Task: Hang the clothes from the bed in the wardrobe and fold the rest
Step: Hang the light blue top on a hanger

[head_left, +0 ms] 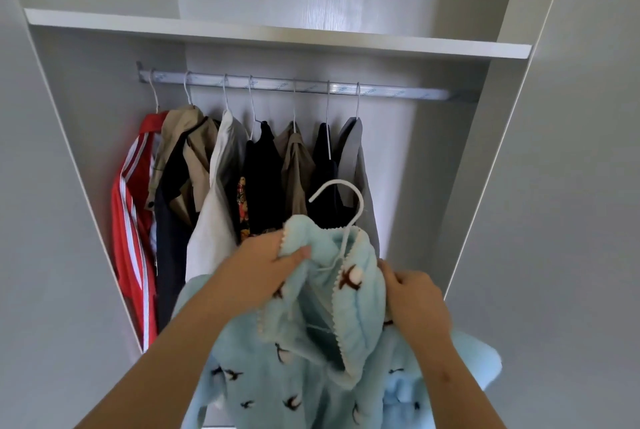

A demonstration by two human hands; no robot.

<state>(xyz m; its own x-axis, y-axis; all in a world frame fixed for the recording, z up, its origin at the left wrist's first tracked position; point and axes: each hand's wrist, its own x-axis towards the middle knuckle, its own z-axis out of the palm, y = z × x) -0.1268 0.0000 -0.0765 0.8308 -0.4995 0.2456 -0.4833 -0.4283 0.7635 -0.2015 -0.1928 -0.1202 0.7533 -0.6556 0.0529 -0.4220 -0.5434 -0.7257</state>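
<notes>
I hold a fluffy light-blue garment with small dark bird prints (311, 369) in front of the open wardrobe. A white hanger (341, 196) sits inside it, its hook sticking up above the collar. My left hand (266, 265) grips the left side of the collar. My right hand (412, 293) holds the right shoulder of the garment. The hook is below the metal rail (398, 93) and apart from it.
Several garments hang on white hangers along the rail's left and middle: a red striped jacket (133, 220), a beige coat (187, 151), a white top (214, 206), dark pieces (263, 179) and a grey one (353, 151). The rail's right end is bare. A white shelf (277, 34) runs above.
</notes>
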